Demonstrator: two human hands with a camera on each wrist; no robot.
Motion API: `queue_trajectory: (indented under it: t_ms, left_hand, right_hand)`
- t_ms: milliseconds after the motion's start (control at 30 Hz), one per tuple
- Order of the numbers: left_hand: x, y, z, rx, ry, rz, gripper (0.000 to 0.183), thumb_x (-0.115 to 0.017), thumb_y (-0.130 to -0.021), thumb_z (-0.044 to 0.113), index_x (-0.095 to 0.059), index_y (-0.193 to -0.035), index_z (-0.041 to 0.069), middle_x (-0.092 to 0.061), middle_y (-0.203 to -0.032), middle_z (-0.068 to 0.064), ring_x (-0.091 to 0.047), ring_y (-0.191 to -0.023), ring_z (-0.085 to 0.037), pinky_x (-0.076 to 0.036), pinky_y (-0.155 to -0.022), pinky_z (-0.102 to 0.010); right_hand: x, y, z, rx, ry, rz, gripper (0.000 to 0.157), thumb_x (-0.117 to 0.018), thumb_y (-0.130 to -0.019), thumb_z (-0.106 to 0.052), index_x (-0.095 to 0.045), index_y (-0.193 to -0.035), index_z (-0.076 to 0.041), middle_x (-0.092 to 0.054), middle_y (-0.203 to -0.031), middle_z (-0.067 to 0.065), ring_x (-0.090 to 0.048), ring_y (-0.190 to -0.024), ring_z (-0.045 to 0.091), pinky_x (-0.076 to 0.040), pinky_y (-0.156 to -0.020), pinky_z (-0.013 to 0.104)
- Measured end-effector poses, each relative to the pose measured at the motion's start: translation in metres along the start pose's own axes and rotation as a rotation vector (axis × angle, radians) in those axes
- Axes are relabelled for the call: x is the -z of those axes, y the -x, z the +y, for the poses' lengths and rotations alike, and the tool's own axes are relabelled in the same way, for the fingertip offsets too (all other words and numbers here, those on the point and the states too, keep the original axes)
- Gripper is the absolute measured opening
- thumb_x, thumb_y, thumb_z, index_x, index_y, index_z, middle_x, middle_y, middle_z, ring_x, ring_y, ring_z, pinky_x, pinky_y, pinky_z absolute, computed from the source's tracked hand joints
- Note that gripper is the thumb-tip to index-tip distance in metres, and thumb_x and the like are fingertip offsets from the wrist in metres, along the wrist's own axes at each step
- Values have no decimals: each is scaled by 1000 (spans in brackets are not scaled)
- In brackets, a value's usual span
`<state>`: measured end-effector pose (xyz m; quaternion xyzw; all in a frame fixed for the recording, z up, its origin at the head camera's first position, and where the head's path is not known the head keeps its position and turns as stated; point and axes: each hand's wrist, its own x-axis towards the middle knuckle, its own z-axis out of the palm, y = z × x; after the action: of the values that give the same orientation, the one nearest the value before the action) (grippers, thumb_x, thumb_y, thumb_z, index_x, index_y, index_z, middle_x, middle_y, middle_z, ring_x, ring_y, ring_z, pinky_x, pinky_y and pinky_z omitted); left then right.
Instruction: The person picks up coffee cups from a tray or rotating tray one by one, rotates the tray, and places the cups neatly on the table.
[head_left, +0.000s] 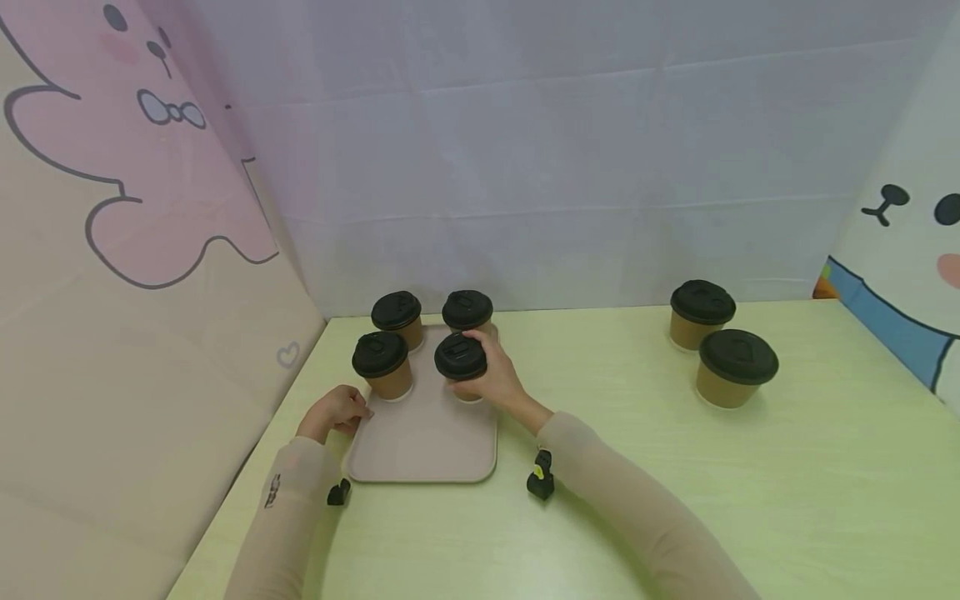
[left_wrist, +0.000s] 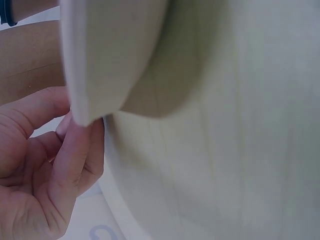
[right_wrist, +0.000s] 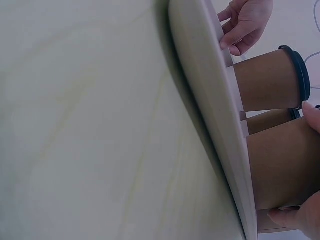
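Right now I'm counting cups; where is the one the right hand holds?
In the head view, the black-lidded brown paper cup stands on the beige tray, front right of four.

Six lidded cups, one tray, two hands.

Four cups stand on the tray (head_left: 420,442): at 10 o'clock (head_left: 397,319), 1 o'clock (head_left: 467,315), 8 o'clock (head_left: 382,364) and 4 o'clock (head_left: 461,363). Two more cups sit on the table at 3 o'clock, one (head_left: 701,313) behind the other (head_left: 737,367). Left hand (head_left: 335,412), right hand (head_left: 495,379).
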<state>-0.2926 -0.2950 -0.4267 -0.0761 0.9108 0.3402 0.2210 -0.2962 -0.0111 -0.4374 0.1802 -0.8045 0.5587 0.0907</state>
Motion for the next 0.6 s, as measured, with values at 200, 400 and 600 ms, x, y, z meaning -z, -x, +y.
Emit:
queue_trajectory:
  t_ms: [200, 400, 600]
  left_hand:
    - [0, 0, 0, 7, -2, 3, 15, -61, -84, 5, -47, -78, 3, -50, -71, -4, -50, -62, -14, -48, -57, -26]
    - [-2, 1, -1, 6, 1, 9, 15, -61, -83, 5, -47, -78, 3, -51, -72, -5, -52, -62, -15, -49, -57, -27]
    - [0, -28, -24, -19, 3, -12, 19, -66, -81, 10, -49, -80, 3, -53, -73, -7, -55, -63, -17, -51, -57, -30]
  right_hand:
    - [0, 1, 0, -16, -6, -1, 84, -85, -59, -6, -41, -130, -14, -50, -129, 16, -46, -122, 34, -33, -102, 51]
    - [0, 2, -1, -18, -15, -4, 83, -85, -59, -5, -41, -130, -13, -49, -129, 16, -45, -122, 34, -32, -103, 51]
    - [-1, 1, -1, -27, -27, -6, 82, -84, -60, -5, -42, -129, -14, -49, -130, 16, -45, -123, 33, -31, -103, 51]
